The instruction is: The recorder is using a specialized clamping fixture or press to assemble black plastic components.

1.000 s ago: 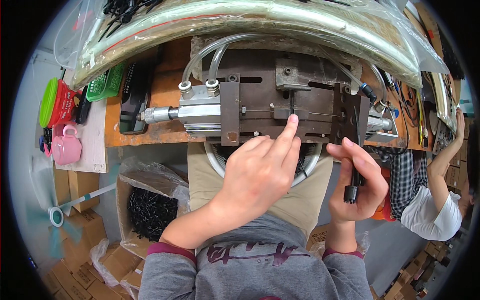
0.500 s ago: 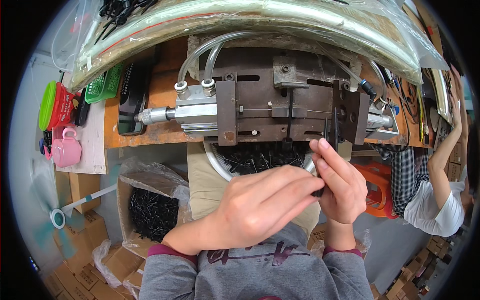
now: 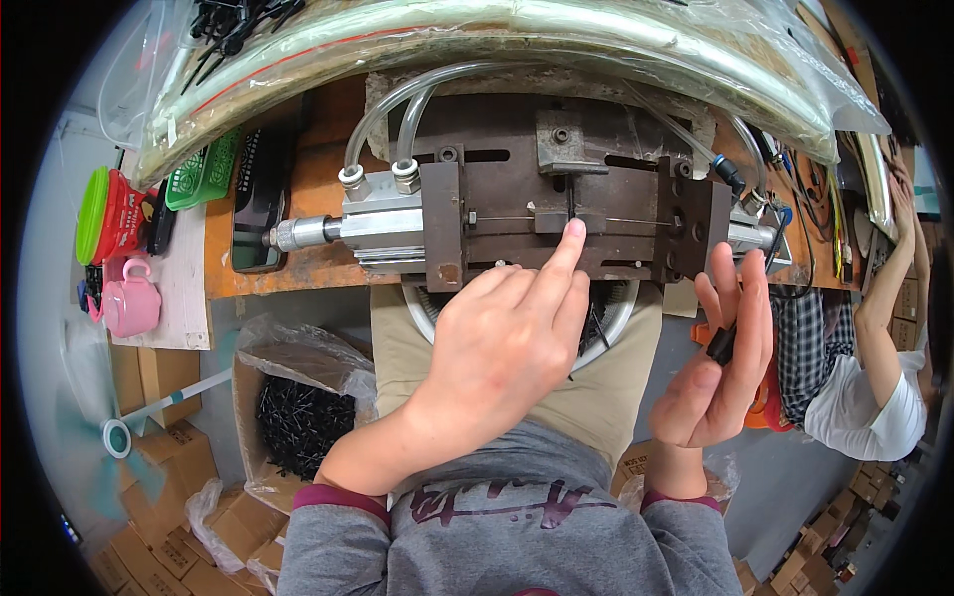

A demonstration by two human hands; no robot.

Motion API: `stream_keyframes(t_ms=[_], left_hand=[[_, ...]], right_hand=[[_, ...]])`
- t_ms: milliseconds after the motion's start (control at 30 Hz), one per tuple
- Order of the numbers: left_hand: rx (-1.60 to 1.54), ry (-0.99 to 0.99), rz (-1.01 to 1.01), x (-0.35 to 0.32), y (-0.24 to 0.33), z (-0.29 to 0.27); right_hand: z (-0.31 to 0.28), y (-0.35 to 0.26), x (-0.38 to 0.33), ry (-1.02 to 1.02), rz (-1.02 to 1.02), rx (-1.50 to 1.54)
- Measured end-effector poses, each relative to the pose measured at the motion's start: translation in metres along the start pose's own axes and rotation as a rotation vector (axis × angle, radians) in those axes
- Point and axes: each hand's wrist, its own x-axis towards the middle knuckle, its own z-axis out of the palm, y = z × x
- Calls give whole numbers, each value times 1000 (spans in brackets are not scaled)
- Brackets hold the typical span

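My left hand (image 3: 512,343) reaches over the brown metal fixture (image 3: 517,179), its index finger stretched out. That fingertip rests at the small central block, on or just by a thin black rod (image 3: 571,191) standing in line with it. The hand hides the rod's near end. To the right, my right hand (image 3: 711,363) is raised with its fingers up and bent, a small black plastic part (image 3: 722,345) held between thumb and fingers. Whether more pieces are behind those fingers is hidden. Below the left hand, a white-rimmed container (image 3: 421,316) on my lap holds dark pieces.
Metal cylinders (image 3: 383,233) with clear hoses (image 3: 397,99) flank the fixture. An open box (image 3: 263,477) of black parts stands lower left, near a fan (image 3: 116,434). A pink cup (image 3: 132,303) sits at left. Another person (image 3: 865,402) works at right.
My hands have parted: the left moved up to the fixture's centre, the right moved out to the right. Black rods that stuck up by the right hand no longer show there.
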Motion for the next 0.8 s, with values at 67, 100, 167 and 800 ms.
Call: stream_keyframes(t_ms=[67,100,167,800], left_hand=[[10,-35,-8,1,0,-2],[21,-55,-12,1,1,-3],[22,-89,-19,2,2,-7],[172,3,46,219,-83,-13]], right_hand=[[-2,-2,3,-15,35,-9],[-3,-4,4,-26,57,-5],[-1,-5,4,135,121,183],[32,-6,21,-465,-151,-362]])
